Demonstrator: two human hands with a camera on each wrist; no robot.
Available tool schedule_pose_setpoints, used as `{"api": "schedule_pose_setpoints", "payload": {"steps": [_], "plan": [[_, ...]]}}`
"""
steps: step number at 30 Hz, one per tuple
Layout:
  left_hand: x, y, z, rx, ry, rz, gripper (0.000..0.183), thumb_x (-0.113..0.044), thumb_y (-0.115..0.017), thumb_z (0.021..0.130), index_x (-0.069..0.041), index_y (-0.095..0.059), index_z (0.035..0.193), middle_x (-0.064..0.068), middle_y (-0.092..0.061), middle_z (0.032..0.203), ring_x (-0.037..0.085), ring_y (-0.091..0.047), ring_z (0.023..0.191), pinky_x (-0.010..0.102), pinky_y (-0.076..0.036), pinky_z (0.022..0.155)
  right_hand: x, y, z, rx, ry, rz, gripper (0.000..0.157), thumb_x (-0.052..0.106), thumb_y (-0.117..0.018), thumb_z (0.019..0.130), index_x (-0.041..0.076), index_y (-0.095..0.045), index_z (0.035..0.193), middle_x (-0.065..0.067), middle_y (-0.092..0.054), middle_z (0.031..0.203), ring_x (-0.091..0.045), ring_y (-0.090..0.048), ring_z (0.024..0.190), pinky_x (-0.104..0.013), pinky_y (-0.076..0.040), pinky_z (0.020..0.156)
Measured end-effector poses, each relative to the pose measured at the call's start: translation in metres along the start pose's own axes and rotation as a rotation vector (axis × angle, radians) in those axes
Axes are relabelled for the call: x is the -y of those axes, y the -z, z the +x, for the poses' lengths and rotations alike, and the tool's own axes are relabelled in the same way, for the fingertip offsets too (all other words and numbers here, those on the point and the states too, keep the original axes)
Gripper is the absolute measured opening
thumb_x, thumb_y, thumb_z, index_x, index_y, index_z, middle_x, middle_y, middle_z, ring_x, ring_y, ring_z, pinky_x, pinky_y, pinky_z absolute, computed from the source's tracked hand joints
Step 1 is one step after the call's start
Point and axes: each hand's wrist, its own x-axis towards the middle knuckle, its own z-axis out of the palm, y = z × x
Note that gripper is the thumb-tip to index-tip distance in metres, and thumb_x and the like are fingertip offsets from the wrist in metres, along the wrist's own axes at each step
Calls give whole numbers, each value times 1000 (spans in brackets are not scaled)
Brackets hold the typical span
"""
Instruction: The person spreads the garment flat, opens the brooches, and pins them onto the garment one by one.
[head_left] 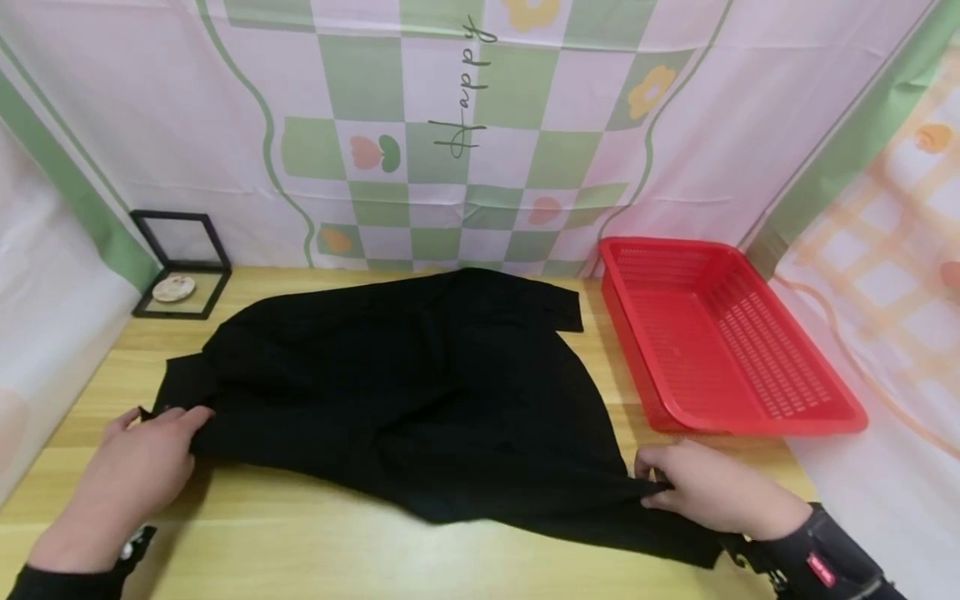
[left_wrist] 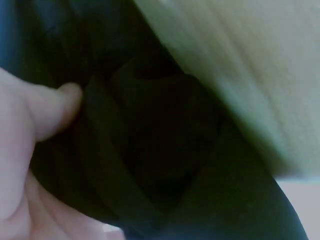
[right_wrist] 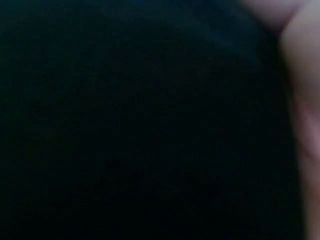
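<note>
1. Black garment [head_left: 420,375] lies spread across the wooden table [head_left: 322,542], between the two hands and left of the basket, with soft folds over its middle and a short, sleeve-like end at the far right.
2. The cloth looks light, limp and thin; it should drape and crease easily rather than hold a shape. Nothing about it seems fragile, though a smooth weave could slide on the wood.
3. Corners and doubled edges look like the best holds, since a grip on a single layer could let the others slip apart.
4. The left hand [head_left: 146,458] pinches the garment's near-left corner; in the left wrist view, the thumb presses on gathered cloth with fingers beneath it.
5. The right hand [head_left: 712,487] has its fingers curled in, thumb and forefinger closed on the edge at the near right, where the cloth draws to a point. The right wrist view is too dark and blurred to add more.
6. The red plastic basket [head_left: 690,358] sits at the right, its ribbed floor and slotted walls showing.
7. The black-framed case [head_left: 171,316] stands at the far left, its lid raised; a pale round disc [head_left: 173,288] rests on its lower panel.
</note>
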Motion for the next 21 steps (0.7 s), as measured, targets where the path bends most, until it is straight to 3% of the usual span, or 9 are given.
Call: {"api": "schedule_pose_setpoints", "payload": {"steps": [5,8,11,16,21], "plan": [[1,-2,0,83,17,-2,44,7,-62,77,6,-64,122,31,-61,118,52,-56,108,77,-16,97,9,-7,5,29,-91,-132,33,23,-85,75,17,-64,100,8,-58,90,-9,-57,75,-38,-51,68],[-3,-1,0,103,12,3,48,3,-68,75,4,-64,123,29,-60,119,53,-56,107,78,-11,97,26,-1,13,-7,-52,-159,42,24,-84,76,11,-66,112,3,-59,100,-15,-59,83,-42,-53,73],[-11,0,1,110,-25,8,52,-3,-75,73,3,-64,124,27,-61,119,51,-55,109,77,-8,100,45,7,28,-97,24,-188,39,21,-81,81,7,-67,114,1,-59,100,-16,-61,84,-42,-54,75],[-25,-1,4,85,-167,-8,49,-7,-82,72,-1,-68,118,19,-65,115,42,-59,109,70,-18,103,61,10,70,-199,115,-213,39,15,-78,85,4,-65,120,-6,-63,107,-19,-64,91,-40,-55,81],[-33,-5,7,87,-246,-27,40,-1,-79,75,-4,-70,114,14,-66,112,37,-61,107,65,-35,99,55,0,112,-132,97,-232,58,15,-78,86,0,-54,137,-14,-62,120,-27,-61,107,-46,-51,92]]}}
